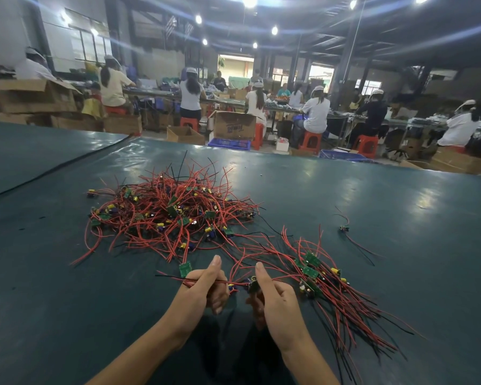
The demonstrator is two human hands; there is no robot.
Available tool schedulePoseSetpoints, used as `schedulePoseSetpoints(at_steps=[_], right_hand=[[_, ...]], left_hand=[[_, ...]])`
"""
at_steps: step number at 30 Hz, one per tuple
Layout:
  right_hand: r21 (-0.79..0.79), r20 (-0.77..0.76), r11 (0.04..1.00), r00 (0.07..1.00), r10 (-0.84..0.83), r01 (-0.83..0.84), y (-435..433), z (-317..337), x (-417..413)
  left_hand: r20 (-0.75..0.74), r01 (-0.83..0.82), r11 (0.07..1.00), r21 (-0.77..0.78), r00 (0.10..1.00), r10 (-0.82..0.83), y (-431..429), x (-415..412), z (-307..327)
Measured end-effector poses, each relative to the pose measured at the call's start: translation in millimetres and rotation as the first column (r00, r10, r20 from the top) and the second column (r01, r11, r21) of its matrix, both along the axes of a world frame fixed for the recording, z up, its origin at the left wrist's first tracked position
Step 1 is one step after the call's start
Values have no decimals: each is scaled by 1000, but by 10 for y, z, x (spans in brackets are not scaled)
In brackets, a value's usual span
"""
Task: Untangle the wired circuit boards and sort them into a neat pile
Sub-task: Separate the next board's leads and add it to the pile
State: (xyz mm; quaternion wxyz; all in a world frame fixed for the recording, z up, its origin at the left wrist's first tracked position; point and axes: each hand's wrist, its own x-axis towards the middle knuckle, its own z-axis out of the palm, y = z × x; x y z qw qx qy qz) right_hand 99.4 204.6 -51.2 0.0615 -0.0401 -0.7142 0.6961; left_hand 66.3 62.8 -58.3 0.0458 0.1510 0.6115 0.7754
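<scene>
Dim workshop with ceiling lamps (249,0), seated workers (316,110), red stools (311,140), cardboard boxes (234,125).

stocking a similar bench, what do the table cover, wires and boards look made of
Table cover: dark teal sheet, likely vinyl or rubber; glossy, mirrors ceiling lamps.
Wires: red and black, seemingly plastic-insulated; smooth, springy loops.
Boards: green, probably fibreglass laminate; rigid flat rectangles.

Table cover (372,204): dark green sheet, smooth, glossy.
Wires (161,218): red and black plastic insulation, smooth.
Circuit boards (185,269): green, matt.
Far boxes (233,126): brown cardboard, matt.
</scene>
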Motion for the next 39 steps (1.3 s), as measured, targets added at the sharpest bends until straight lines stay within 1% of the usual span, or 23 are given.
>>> schedulePoseSetpoints(at_steps=[3, 5, 9, 11, 13, 17, 21, 24, 34, 36, 39], right_hand=[[-64, -34, 998, 999, 22, -24, -6, -11, -5], [-83, -68, 995, 996, 58, -63, -20, -8, -1], [-67, -143, 984, 977, 156, -167, -50, -33, -9], [-73, -150, 981, 975, 165, -177, -37, -55, -22], [-77, -164, 980, 972, 167, -181, -26, -56, -21], [-97, -171, 983, 975, 139, -157, -49, -56, -24], [-113, -144, 984, 982, 120, -137, -71, -34, -13], [-95, -158, 987, 981, 114, -130, -81, -28, -11], [-52, -44, 997, 998, 53, -55, -106, -42, -26], [-39, -41, 998, 998, 40, -41, -107, -49, -33], [-30, -51, 999, 998, 27, -28, -95, -68, -37]], left_hand=[[27, 13, 1000, -10, 1000, -13, 6, 16, 15], [44, 34, 998, -47, 999, -32, 2, 27, 3], [27, 118, 988, -101, 993, -116, -16, 62, 4], [-5, 126, 984, -125, 992, -127, -20, 74, 14], [9, 128, 983, -130, 992, -128, -23, 68, 17], [60, 136, 982, -133, 990, -129, -33, 65, 17], [35, 113, 986, -126, 993, -110, -18, 66, 18], [19, 100, 987, -122, 995, -98, -12, 69, 23], [20, 91, 995, -51, 996, -90, 41, 109, 26], [10, 70, 996, -63, 997, -70, 35, 111, 30], [-16, 31, 991, -129, 999, -33, 38, 101, 25]])
